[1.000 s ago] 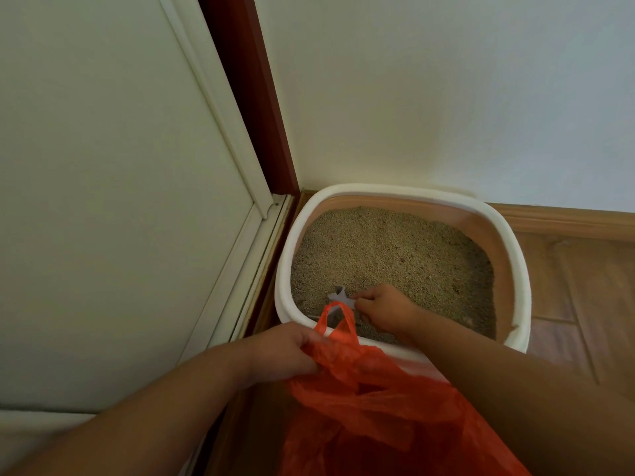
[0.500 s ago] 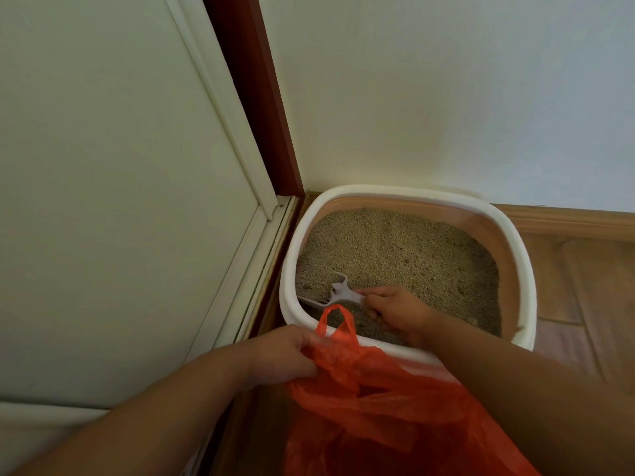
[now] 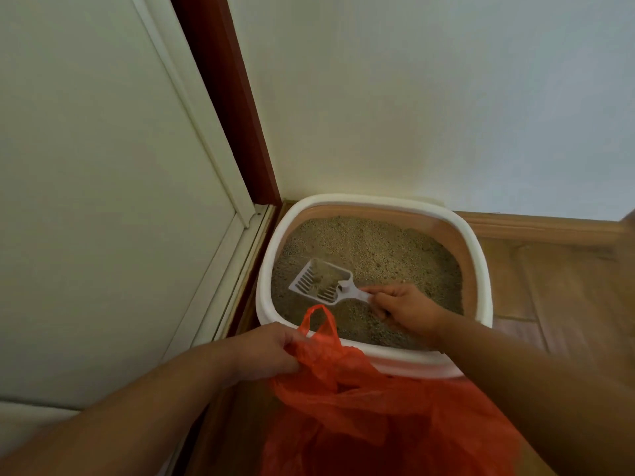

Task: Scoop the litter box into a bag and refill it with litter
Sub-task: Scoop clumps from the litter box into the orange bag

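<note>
Holding the white slotted scoop (image 3: 324, 282) by its handle, my right hand (image 3: 407, 309) is pinching it with curled fingers, the scoop's head lying out to the left of my fingertips on the tan litter (image 3: 378, 249) with some grains in it. My left hand (image 3: 266, 352) is gripping the handle of the orange plastic bag (image 3: 360, 407), which is hanging just below my fingers against the near rim of the white litter box (image 3: 477, 266).

Wooden floor (image 3: 567, 290) — white litter box (image 3: 481, 269) in the corner, touching the wall
</note>
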